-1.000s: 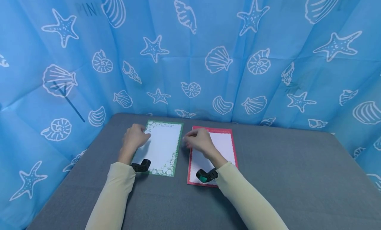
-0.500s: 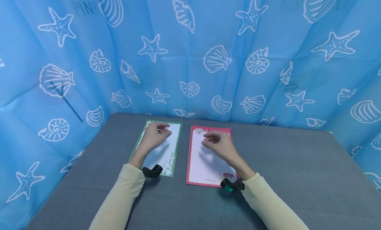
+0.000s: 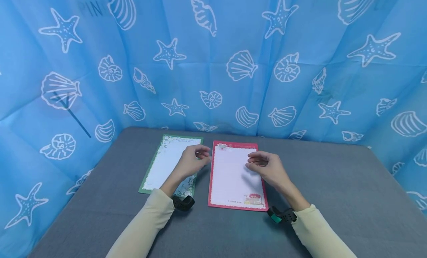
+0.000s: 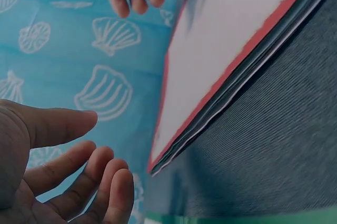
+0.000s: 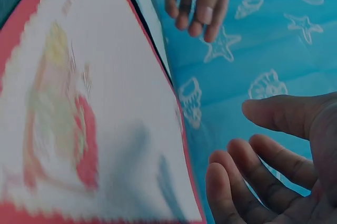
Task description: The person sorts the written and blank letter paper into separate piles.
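A blue curtain (image 3: 220, 80) printed with white starfish and seashells hangs across the far side and down the left. Before it stretches the desk (image 3: 333, 184) under a dark grey cloth. Two pale cream sleeves reach in from the near side, the left sleeve (image 3: 143, 224) and the right sleeve (image 3: 323, 232).

The red-bordered notepad (image 3: 230, 176) lies flat near the middle of the desk, its layered edges showing in the left wrist view. Just left of it, with a narrow gap between, lies the green-bordered sheet (image 3: 163, 161), partly covered from view by the left forearm.

The left hand (image 3: 193, 159) hovers by that gap, fingertips near the notepad's left edge; its grip is relaxed, the thumb parted from loosely bent fingers. The right hand (image 3: 268, 167) hangs above the notepad's right edge, its grip likewise loose, its shadow falling on the page. Each wrist bears a black band, the left band (image 3: 183, 203) and the right band (image 3: 282, 215), the latter with a green patch. Smallest is the flower print (image 3: 221, 146) in the notepad's far left corner.
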Demonstrator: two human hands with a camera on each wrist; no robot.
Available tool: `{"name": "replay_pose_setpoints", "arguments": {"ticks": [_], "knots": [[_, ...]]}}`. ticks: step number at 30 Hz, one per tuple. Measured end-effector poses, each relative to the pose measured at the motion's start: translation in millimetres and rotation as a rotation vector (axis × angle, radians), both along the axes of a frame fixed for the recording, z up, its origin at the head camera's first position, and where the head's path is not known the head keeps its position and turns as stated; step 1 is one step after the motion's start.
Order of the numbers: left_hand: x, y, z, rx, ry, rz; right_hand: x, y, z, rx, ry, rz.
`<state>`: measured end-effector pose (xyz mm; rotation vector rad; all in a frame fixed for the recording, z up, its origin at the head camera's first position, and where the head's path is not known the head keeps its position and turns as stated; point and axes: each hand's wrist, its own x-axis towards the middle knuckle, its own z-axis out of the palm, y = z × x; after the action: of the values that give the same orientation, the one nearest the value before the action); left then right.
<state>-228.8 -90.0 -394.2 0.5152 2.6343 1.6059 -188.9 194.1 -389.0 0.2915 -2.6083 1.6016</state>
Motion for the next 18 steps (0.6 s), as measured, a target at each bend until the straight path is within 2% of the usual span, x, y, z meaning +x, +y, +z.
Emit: {"name": "replay_pose_setpoints", "arguments": {"ticks": [8, 18], "knots": [[4.8, 12.1, -8.1, -0.055, -0.007, -0.035, -2.9, 24.5, -5.2, 0.038, -0.033, -0.049], [8.6, 20.7, -15.2, -0.158, -0.002, -0.028, -10.0, 36.5, -17.0, 0.121, -0.077, -0.045]]}}
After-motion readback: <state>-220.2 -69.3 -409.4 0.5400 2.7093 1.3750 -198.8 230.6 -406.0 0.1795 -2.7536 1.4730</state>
